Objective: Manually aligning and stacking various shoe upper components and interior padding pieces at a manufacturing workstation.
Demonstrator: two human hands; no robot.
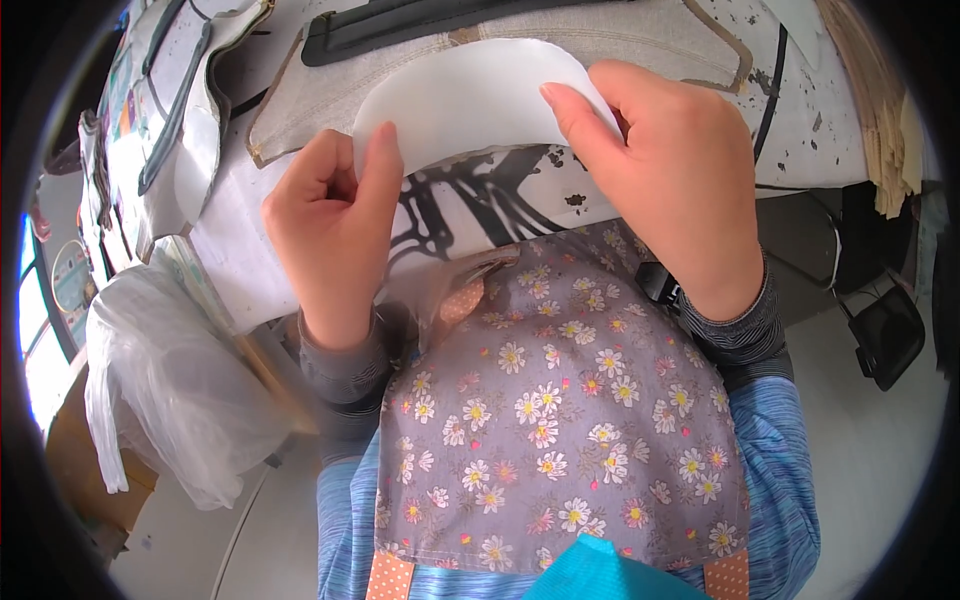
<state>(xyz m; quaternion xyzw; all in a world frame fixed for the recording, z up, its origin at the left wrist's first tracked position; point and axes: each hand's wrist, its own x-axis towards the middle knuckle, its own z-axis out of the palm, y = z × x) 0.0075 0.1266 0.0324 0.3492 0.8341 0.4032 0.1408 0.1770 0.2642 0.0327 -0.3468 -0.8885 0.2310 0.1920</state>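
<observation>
A thin white curved sheet (465, 100), rounded along its far edge, is held up above the near side of the table. My left hand (335, 215) pinches its left end between thumb and curled fingers. At the opposite end, my right hand (670, 150) grips the sheet with the thumb on top. The sheet bows between both hands. Beneath and beyond it lies a beige fabric piece (285, 115) with a brown edge, partly hidden by the sheet. A dark grey strip (420, 25) rests across that fabric at the far side.
The white table (240, 255) carries black markings and worn spots. More cut pieces (190, 130) with grey strips stand at the left, above a translucent plastic bag (185, 380) hanging at the table's side. Stacked tan sheets (880, 110) sit far right, with a black chair (885, 335) below.
</observation>
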